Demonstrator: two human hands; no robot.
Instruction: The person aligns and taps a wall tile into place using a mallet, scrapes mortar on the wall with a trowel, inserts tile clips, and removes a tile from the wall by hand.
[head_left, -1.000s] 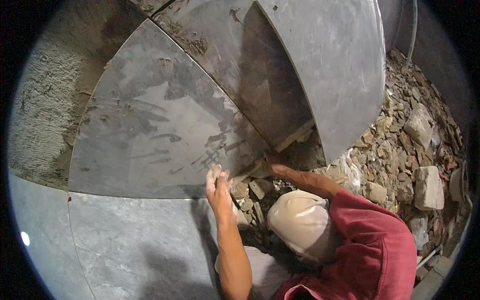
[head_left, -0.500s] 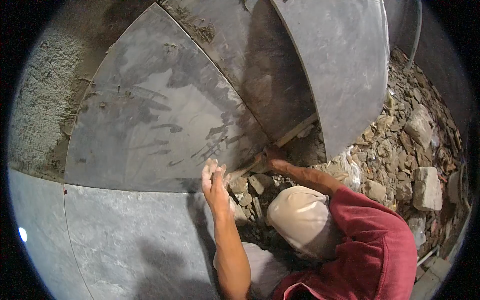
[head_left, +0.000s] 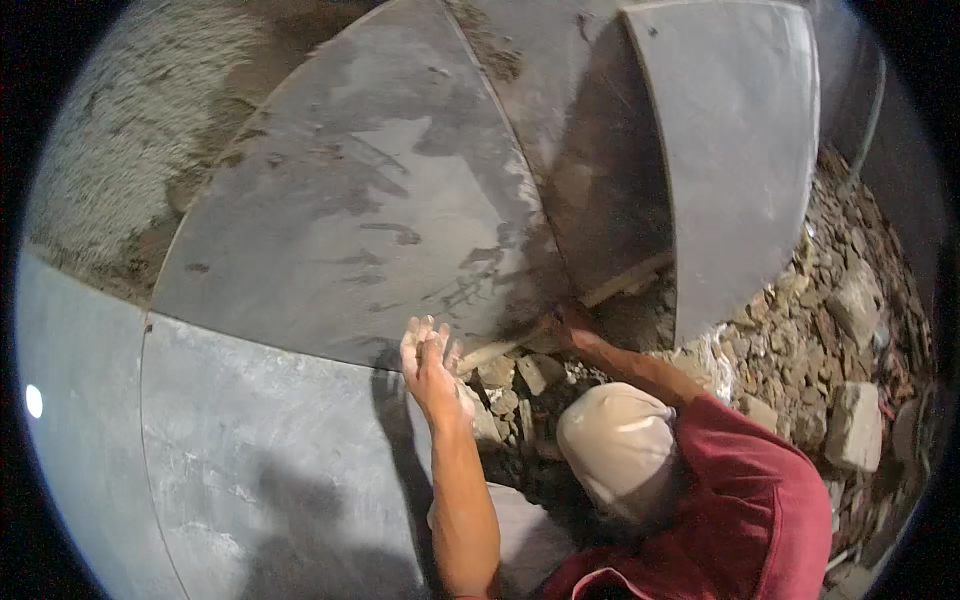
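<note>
Dark slab: a large, smooth, dusty dark-grey slab (head_left: 340, 220) with curved-looking sides fills the upper middle, its lower edge along a paler blue-grey slab (head_left: 270, 430).
Our left hand: what we take for our bare, dust-whitened left hand (head_left: 430, 375) is near the dark slab's lower right corner, fingers up and loosely spread, apparently holding nothing; we cannot tell whether it touches.
Our right hand: out of frame, so we cannot tell its grip.
Co-worker: a crouching person in a maroon shirt (head_left: 750, 510) and beige cap (head_left: 615, 440) reaches one hand (head_left: 575, 328) to that same corner; its grip is unclear in shadow.
Rubble: broken brown-grey stones (head_left: 800, 345) lie rightward.
Careful handling: we judge it best to press evenly, fingers clear of the edge, matching the co-worker's pace.
</note>
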